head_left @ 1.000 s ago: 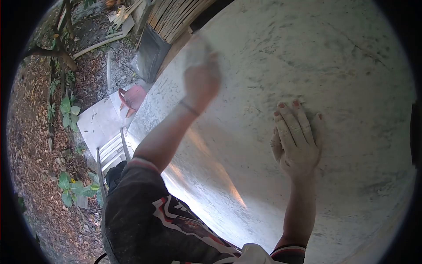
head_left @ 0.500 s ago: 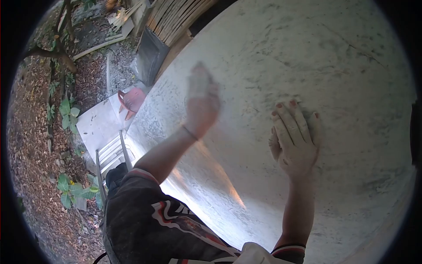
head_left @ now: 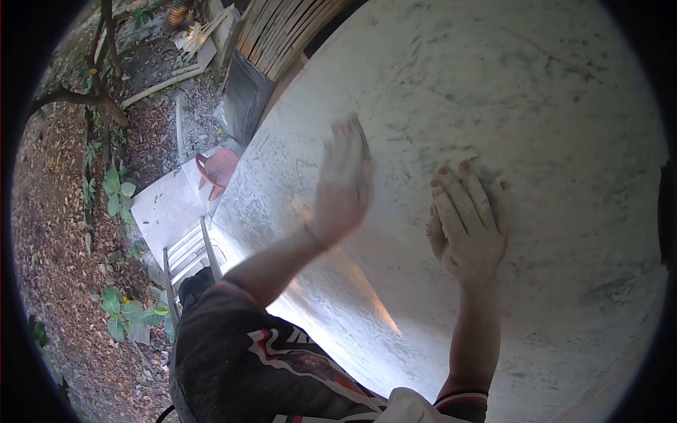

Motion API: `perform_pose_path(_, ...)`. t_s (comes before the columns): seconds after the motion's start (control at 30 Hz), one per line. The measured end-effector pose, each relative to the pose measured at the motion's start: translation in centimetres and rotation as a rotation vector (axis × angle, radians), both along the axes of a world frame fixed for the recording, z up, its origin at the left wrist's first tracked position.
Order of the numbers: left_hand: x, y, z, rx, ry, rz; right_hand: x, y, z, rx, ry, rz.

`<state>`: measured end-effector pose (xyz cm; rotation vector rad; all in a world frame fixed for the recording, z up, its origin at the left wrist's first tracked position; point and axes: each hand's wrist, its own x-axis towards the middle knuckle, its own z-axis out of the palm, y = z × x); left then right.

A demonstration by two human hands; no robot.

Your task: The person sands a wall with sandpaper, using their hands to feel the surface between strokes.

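Note:
A pale, dusty wall (head_left: 564, 211) with dark smudges and fine scratches fills most of the view. My left hand (head_left: 342, 183) is smeared by motion near the wall's left side, its fingers pointing up. A thin dark-edged sheet (head_left: 362, 137) shows along its fingers; its kind and most of its surface are hidden. To the right, my right hand (head_left: 469, 229) lies flat on the wall, whitened with dust, its fingers stretched upward and its thumb on the left. Nothing shows in it.
A metal ladder (head_left: 189, 257) stands at lower left, by pale boards (head_left: 166, 201) and a red plastic chair (head_left: 220, 168). A dark panel (head_left: 247, 99) leans near bamboo slats (head_left: 282, 32). Tree branches (head_left: 99, 95) and leaf litter (head_left: 63, 233) lie beyond.
My left hand has shifted right and slightly down across the wall. My right hand rests on nearly the same spot. The view has turned slightly.

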<state>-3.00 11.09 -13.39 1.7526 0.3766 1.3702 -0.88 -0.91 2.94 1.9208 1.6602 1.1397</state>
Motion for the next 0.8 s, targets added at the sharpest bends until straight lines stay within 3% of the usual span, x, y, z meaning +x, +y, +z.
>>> perform_pose_path(0.03,-0.6,-1.0,-0.2,0.013,0.032,-0.067,-0.1,-0.1,0.1,-0.006,0.004,-0.008)
perform_pose_path(0.13,-0.3,0.4,-0.1,0.154,0.118,0.017,-0.3,-0.3,-0.2,-0.026,0.015,-0.025)
perform_pose_path(0.23,1.2,4.5,3.2,-0.031,0.039,0.040,-0.6,-1.4,-0.3,-0.109,0.042,-0.037)
perform_pose_path(0.37,1.7,1.7,3.7,-0.007,-0.013,0.052,-1.3,-2.9,2.5,-0.391,0.046,-0.132)
perform_pose_path(0.47,-2.1,-6.6,2.2,0.079,0.060,-0.191,-1.4,-2.7,6.5,-0.331,0.012,-0.133)
perform_pose_path(0.6,-1.9,-7.3,0.1,0.159,0.019,-0.258,-1.4,-1.0,11.2,-0.282,-0.092,-0.145)
perform_pose_path(0.67,-1.2,-3.6,3.2,0.121,0.117,-0.102,-1.6,-0.9,12.5,-0.314,-0.125,-0.220)
perform_pose_path(0.77,1.0,-1.7,3.0,0.024,0.010,0.039,-0.5,-2.0,11.5,-0.291,-0.175,-0.147)
perform_pose_path(0.8,0.6,-2.4,3.4,-0.035,-0.080,-0.043,-0.2,-2.4,11.2,-0.285,-0.192,-0.122)
